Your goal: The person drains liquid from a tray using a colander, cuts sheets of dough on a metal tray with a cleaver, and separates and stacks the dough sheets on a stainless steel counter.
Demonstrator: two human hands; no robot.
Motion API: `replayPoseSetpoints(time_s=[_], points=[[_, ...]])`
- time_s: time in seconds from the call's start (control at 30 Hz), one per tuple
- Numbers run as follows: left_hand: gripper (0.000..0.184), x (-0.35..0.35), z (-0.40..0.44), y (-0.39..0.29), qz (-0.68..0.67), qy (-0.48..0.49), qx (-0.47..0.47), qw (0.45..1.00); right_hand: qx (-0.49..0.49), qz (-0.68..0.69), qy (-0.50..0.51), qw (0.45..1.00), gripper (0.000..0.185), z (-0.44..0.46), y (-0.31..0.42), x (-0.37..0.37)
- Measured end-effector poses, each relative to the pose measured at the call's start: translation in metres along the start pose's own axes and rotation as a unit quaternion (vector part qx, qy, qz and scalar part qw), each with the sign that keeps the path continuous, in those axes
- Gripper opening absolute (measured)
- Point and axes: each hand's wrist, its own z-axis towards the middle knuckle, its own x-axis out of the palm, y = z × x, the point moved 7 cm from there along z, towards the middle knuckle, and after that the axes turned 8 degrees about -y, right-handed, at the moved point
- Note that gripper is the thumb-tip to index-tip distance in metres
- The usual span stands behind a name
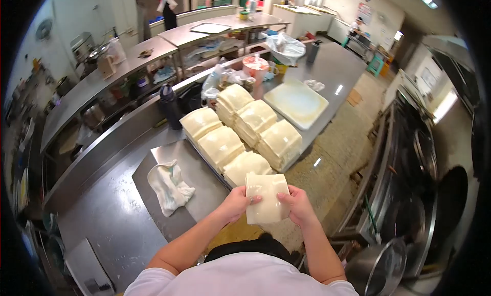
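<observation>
Between my two hands is a stack of pale cream, square sheets (267,209), smooth and shiny on top, perhaps dough wrappers. My left hand (236,202) grips its left edge, thumb on the top face. At the opposite edge, my right hand (300,205) is closed the same way. Just beyond the held stack, several thick piles of similar sheets (221,145) stand in two rows on a tray, whose dark edge (217,176) shows along the left. The undersides of the held sheets and most of my fingers are hidden.
Left of the piles, a crumpled white cloth (170,188) lies on a metal board (204,194). A white cutting board (296,103) sits behind the piles. A dark bottle (169,106), plastic bags (285,48) and a reddish container (255,66) stand farther back. Woks (404,214) line the right side.
</observation>
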Motion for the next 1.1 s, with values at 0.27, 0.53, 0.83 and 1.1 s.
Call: replayPoseSetpoints(time_s=[0.27, 0.53, 0.83, 1.1], points=[[0.033, -0.058, 0.074, -0.074, -0.056, -0.183, 0.103, 0.976, 0.067, -0.022, 0.196, 0.978, 0.032, 0.166, 0.042, 0.072], [0.034, -0.16, 0.135, -0.142, -0.081, -0.352, 0.164, 0.918, 0.087, -0.121, 0.321, 0.935, 0.028, 0.317, 0.053, 0.191], [0.037, -0.243, 0.159, -0.201, -0.061, -0.414, 0.173, 0.892, 0.103, -0.114, 0.333, 0.93, 0.03, 0.39, 0.038, 0.282], [0.043, -0.181, 0.119, -0.169, -0.116, -0.344, 0.182, 0.914, 0.153, -0.082, 0.318, 0.932, 0.031, 0.314, 0.064, 0.228]])
